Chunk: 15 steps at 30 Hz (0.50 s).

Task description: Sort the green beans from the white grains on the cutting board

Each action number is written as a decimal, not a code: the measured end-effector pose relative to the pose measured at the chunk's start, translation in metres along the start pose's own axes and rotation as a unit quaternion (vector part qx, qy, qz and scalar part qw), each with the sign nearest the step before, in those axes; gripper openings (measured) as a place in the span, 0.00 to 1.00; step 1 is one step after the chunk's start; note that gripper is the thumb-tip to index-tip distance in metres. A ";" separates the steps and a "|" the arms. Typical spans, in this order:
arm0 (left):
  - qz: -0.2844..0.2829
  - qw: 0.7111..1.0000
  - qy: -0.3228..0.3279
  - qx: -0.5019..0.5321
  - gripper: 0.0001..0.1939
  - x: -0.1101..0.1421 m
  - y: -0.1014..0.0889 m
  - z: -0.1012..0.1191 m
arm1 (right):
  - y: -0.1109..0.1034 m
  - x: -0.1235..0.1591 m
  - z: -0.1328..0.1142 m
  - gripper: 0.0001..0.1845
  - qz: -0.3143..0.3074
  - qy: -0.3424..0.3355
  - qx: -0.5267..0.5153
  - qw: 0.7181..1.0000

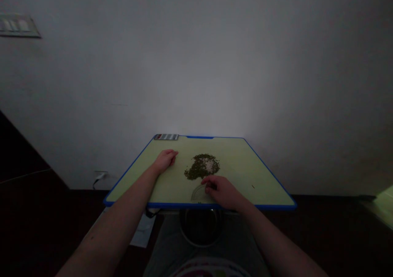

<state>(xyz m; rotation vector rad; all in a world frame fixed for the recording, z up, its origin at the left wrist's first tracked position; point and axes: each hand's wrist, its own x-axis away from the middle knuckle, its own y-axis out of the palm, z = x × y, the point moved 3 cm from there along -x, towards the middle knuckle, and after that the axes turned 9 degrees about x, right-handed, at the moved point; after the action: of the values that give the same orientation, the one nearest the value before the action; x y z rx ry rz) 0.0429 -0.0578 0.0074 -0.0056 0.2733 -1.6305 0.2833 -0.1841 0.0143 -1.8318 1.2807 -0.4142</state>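
Note:
A loose pile of small dark-green grains [199,167], like mung beans, lies on the pale tabletop [239,162]. A patch of whitish grains [210,165] shows on its right side. My left hand [166,161] rests on the table left of the pile, apart from it, with its fingers curled in; nothing shows in them. At the pile's near edge is my right hand [221,190], its index finger bent forward and its thumb apart from it. Under that hand, a protractor-shaped marking [197,192] is partly covered. Single grains are too small to make out.
A metal bowl [201,244] sits on the lap below the table's blue front edge [254,207]. A phone-like flat object [166,137] lies at the back left corner. One thin dark sliver [253,186] lies on the right. The wall [208,72] stands right behind the table.

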 end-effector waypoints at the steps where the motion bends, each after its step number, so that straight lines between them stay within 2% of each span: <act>1: 0.000 1.000 0.000 0.004 0.18 0.000 0.000 0.000 | 0.001 0.000 0.001 0.14 -0.004 0.001 0.000 1.000; 15: -0.002 1.000 0.001 -0.002 0.19 -0.007 -0.004 -0.013 | -0.007 0.017 0.011 0.15 0.009 0.051 -0.004 0.999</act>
<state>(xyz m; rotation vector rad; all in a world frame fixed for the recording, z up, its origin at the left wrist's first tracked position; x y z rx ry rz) 0.0369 -0.0485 -0.0031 -0.0065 0.2784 -1.6346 0.3025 -0.1934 0.0103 -1.8232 1.3693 -0.4999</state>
